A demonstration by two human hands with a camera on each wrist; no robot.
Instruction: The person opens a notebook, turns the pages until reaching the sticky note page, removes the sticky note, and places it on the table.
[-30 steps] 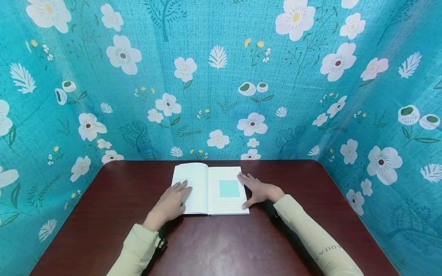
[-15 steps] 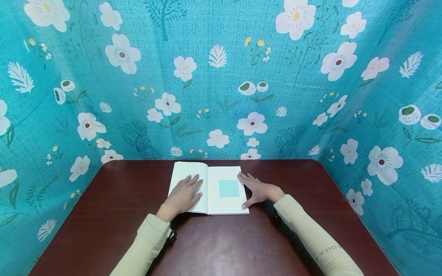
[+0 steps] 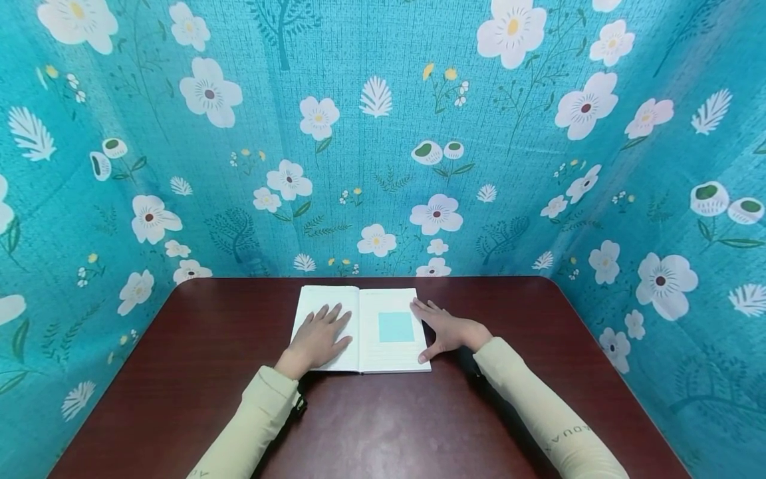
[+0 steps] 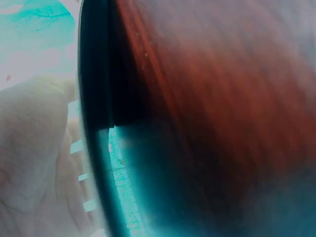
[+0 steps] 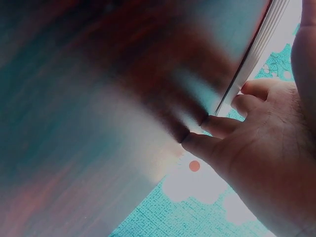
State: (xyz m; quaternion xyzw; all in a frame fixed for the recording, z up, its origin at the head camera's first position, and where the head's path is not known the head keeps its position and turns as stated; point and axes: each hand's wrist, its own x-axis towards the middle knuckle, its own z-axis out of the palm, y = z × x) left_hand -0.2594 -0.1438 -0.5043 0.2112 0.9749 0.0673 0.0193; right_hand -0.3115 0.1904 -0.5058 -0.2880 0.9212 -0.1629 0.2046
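An open book (image 3: 389, 299) lies on the dark red table, its right page printed with a pale turquoise square (image 3: 396, 327). My left hand (image 3: 317, 339) rests palm down across the left page, fingers spread. At the book's right edge is my right hand (image 3: 450, 329), thumb and index finger touching the page margin, stretched well apart. The right wrist view has the page stack (image 5: 259, 42) edge-on beside the fingers, with two of them (image 5: 222, 127) touching the tabletop. The left wrist view holds part of the left hand (image 4: 29, 148); a dark band hides the rest.
The table (image 3: 383, 426) is glossy, with rounded far corners. A turquoise flowered curtain (image 3: 383, 153) hangs behind it and along both sides. Black straps (image 3: 300, 403) show under the pale sleeves.
My left hand has slid right and further onto the left page, with its fingers spreading. That page's raised far edge has flattened. The right hand has stayed in place.
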